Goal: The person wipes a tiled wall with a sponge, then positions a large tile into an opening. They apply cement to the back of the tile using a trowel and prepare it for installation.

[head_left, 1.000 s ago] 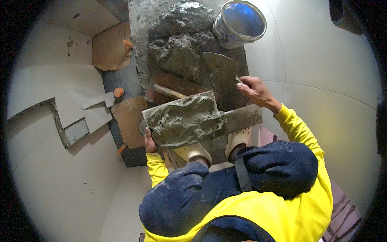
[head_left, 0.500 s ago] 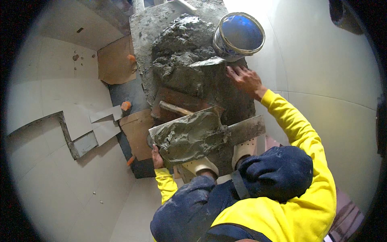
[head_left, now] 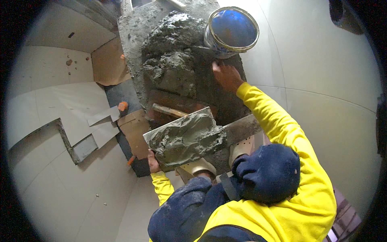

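My left hand (head_left: 153,162) grips the lower left edge of a flat tile (head_left: 207,114), its fingers mostly hidden underneath. Grey wet mortar (head_left: 183,139) is spread in uneven ridges over most of that piece. My right hand (head_left: 227,78) is closed beside the mortar heap, just below the bucket, around what appears to be a trowel; its handle is hidden. Only a thin edge of the trowel's blade (head_left: 203,48) shows. A large lumpy heap of mortar (head_left: 171,66) lies on the dirty board (head_left: 131,38). Behind the tile rests a brown float with a wooden handle (head_left: 169,110).
A bucket with a blue inside (head_left: 234,28) stands on the board's right. A grey strip (head_left: 242,127) lies by my shoes (head_left: 198,166). Left are cardboard pieces (head_left: 135,131), orange clips (head_left: 123,106) and pale tiles with a stepped gap (head_left: 66,139).
My right hand has moved left and inward over the mortar. The bright blade seen earlier now shows only as a thin edge. My left hand keeps its hold on the tile; the view has shifted slightly.
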Demonstrator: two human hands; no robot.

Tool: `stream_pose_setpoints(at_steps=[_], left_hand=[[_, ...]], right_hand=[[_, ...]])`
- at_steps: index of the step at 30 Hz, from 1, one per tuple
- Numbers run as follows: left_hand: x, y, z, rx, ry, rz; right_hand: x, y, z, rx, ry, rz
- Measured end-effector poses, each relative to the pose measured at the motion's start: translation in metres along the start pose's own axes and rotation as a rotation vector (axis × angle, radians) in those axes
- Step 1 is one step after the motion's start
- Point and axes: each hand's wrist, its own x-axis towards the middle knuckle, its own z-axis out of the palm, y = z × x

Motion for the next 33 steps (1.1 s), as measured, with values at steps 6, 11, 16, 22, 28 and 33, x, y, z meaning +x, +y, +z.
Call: stream_pose_setpoints(at_steps=[6,11,16,22,28,33], left_hand=[[-0.005,0.012,0.008,0.09,0.105,0.025],[0.001,-0.002,-0.004,0.192,0.139,0.053],[0.037,-0.03,-0.087,0.335,-0.074,0.228],[0.011,0.0,-0.019,0.177,0.013,0.065],[-0.008,0.034,0.022,0.043,-0.028,-0.045],[-0.012,0.038,0.038,-0.039,-0.017,-0.085]], right_hand=[[-0.026,0.019,0.058,0.347,-0.067,-0.063],[-0.053,-0.008,-0.035,1.069,-0.462,0.524],[-0.094,0.007,-0.054,0.989,-0.255,0.368],[-0.195,-0.025,-0.144,0.465,0.142,0.147],[-0.323,-0.045,-0.085,0.154,0.142,-0.058],[-0.346,-0.065,-0.086,0.118,0.042,-0.044]])
